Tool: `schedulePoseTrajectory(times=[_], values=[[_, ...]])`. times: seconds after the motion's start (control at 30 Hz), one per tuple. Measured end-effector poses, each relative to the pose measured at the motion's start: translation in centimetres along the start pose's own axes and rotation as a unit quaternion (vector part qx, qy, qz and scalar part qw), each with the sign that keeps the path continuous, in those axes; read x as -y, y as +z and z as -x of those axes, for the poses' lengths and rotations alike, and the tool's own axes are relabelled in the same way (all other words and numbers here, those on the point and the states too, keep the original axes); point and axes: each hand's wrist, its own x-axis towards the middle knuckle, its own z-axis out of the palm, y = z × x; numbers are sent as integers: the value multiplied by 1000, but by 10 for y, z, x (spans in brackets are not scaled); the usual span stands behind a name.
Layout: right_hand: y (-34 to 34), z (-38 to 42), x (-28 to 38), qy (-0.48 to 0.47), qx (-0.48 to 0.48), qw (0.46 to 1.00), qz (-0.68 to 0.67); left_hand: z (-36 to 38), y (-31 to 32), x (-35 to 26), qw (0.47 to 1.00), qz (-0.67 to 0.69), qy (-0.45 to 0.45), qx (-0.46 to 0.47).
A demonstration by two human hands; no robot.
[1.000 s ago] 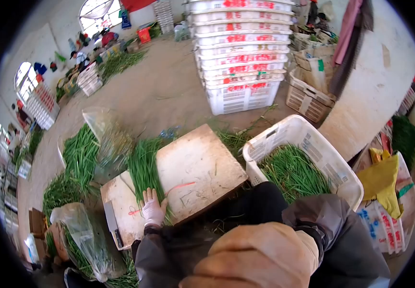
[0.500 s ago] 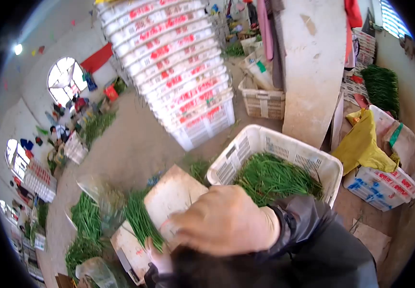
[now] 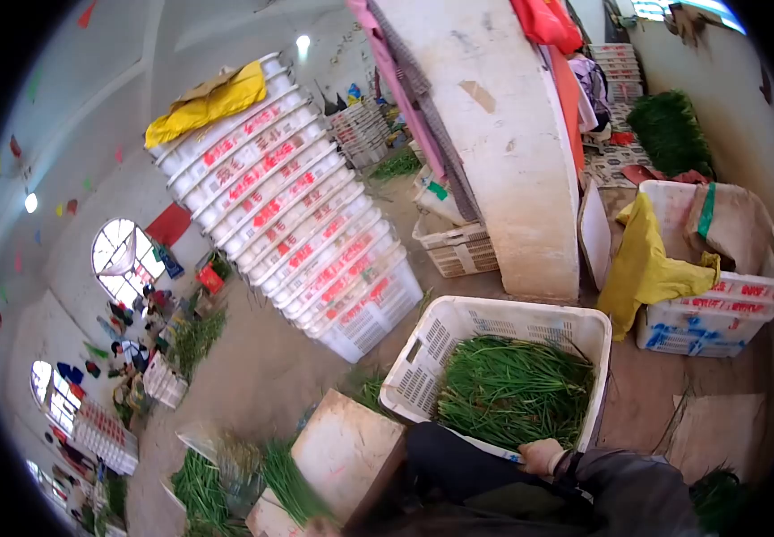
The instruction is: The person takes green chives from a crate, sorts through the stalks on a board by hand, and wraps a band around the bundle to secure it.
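Observation:
My right hand (image 3: 543, 455) is closed at the near rim of a white plastic basket (image 3: 603, 358), its fingers against the green stalks (image 3: 512, 389) inside; what it grips is hidden. At the bottom edge, only a blurred bit of my left hand (image 3: 320, 527) shows, by the lower end of a bunch of green stalks (image 3: 290, 483). Its fingers cannot be made out. The bunch lies beside a pale, stained board-like block (image 3: 348, 447).
A tall stack of white crates (image 3: 306, 215) leans in view beyond the basket. Behind the basket stands a white pillar (image 3: 503, 134). Crates with yellow cloth (image 3: 651, 268) are at right. More greens (image 3: 199, 488) lie at lower left. People sit far left.
My right hand has moved from above the board to the basket's near rim. My left hand has dropped mostly out of view. The camera view has tilted and shifted.

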Motion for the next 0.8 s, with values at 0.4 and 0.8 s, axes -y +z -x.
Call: schedulePoseTrajectory(times=[0.4,0.8], values=[[10,3,2,-64,-91,994,12,-101,-56,-243,948,296,119,-7],[19,-8,-1,-68,-129,989,22,-65,-144,-431,793,349,460,194]])
